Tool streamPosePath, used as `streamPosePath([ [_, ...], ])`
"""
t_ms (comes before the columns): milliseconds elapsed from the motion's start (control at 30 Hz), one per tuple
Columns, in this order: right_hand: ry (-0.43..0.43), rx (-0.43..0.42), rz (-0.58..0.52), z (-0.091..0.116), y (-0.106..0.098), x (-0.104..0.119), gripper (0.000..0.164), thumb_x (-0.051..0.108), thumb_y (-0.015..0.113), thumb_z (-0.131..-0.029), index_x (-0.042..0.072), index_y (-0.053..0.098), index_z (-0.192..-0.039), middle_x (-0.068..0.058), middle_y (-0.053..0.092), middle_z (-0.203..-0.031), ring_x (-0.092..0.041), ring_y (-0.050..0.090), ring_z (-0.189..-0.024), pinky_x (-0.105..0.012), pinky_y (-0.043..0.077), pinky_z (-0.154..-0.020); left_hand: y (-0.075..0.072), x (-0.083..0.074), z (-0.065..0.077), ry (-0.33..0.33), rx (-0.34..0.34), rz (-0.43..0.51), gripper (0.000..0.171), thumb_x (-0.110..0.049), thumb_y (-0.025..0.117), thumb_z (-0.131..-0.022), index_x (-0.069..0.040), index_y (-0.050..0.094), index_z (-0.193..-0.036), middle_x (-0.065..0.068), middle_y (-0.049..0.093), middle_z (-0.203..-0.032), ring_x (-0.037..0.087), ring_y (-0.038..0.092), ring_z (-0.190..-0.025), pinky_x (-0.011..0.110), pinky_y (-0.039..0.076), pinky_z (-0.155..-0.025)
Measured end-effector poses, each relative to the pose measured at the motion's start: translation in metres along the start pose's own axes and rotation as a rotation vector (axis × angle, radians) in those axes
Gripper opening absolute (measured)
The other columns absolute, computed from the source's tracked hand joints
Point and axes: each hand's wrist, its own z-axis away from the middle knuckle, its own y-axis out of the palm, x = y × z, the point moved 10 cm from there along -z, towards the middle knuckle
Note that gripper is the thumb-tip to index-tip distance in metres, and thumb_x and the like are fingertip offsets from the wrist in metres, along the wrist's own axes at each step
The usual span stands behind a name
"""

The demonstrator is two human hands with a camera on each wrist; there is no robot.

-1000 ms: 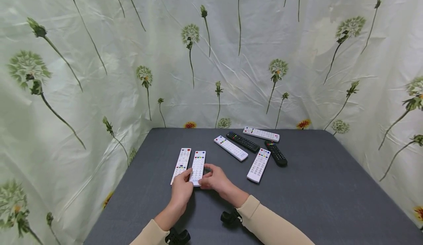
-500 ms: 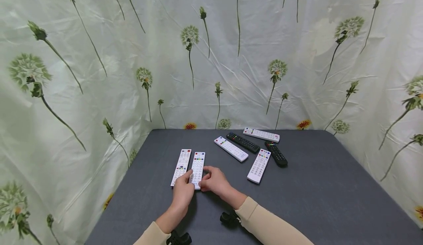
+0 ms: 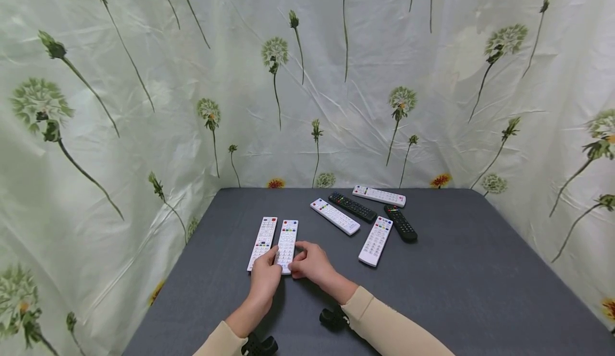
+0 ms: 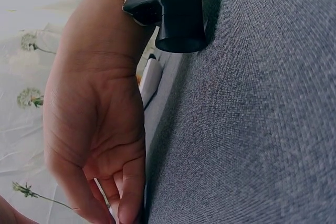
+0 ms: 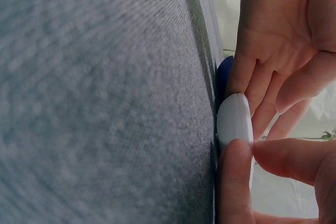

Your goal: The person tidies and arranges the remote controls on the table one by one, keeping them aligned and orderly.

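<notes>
"Where does the white remote control (image 3: 288,237) lie?"

"Left of the middle of the worktop (image 3: 456,286), face up, the coloured buttons at its far end. Both hands are at its near half."

"How is it likely to handle?"

"Light and stiff, probably, a slim plastic shell that won't bend. The smooth casing may slide easily over the cloth-like surface, and a knock would probably do little harm. The long side edges look the best hold, since they keep fingertips off the buttons."

"And the fingers?"

"The right hand (image 3: 314,264) has thumb and forefinger almost together, pinching the near right corner; the right wrist view shows those fingers (image 5: 235,179) against the rounded end. The left hand (image 3: 266,277) is at the left edge, fingers loosely bent, thumb standing somewhat apart. Whether it grips or only touches cannot be told."

"Anything close enough to bump?"

"The second white remote (image 3: 263,241), just to the left, nearly parallel, with a narrow gap between."

"And farther off?"

"Five more remotes, well apart to the right: three white, such as the slanted white remote (image 3: 334,216), and two black, including the short black remote (image 3: 401,223)."
</notes>
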Motion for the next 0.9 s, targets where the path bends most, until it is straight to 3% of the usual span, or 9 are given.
streamPosePath([
  [433,0.006,0.007,-0.016,-0.002,0.0,-0.003,0.064,-0.005,0.073,-0.082,-0.008,0.05,-0.141,-0.008,0.069,-0.081,-0.014,0.067,-0.061,-0.031,0.058,-0.057,0.002,0.002,-0.002,0.004,0.022,0.056,0.062,0.017,0.038,-0.081,0.016,0.043,-0.143,0.03,0.04,-0.15,0.037,0.035,-0.141,0.049,0.029,-0.113],
  [667,0.028,0.013,-0.056,-0.003,-0.003,0.0,0.057,-0.004,0.069,-0.087,-0.009,0.05,-0.14,-0.013,0.068,-0.085,-0.017,0.067,-0.063,-0.033,0.059,-0.06,-0.002,-0.009,0.0,0.076,0.007,0.015,0.059,0.013,0.045,-0.086,0.011,0.045,-0.144,0.027,0.045,-0.149,0.036,0.04,-0.14,0.051,0.033,-0.112],
  [900,-0.007,-0.003,-0.002,-0.005,-0.024,0.018,0.05,0.003,0.066,-0.09,-0.007,0.054,-0.138,-0.015,0.067,-0.09,-0.026,0.069,-0.074,-0.04,0.06,-0.065,-0.004,-0.022,-0.006,0.084,-0.032,0.012,0.056,0.009,0.046,-0.088,0.004,0.051,-0.144,0.024,0.05,-0.145,0.039,0.047,-0.135,0.054,0.041,-0.105],
])
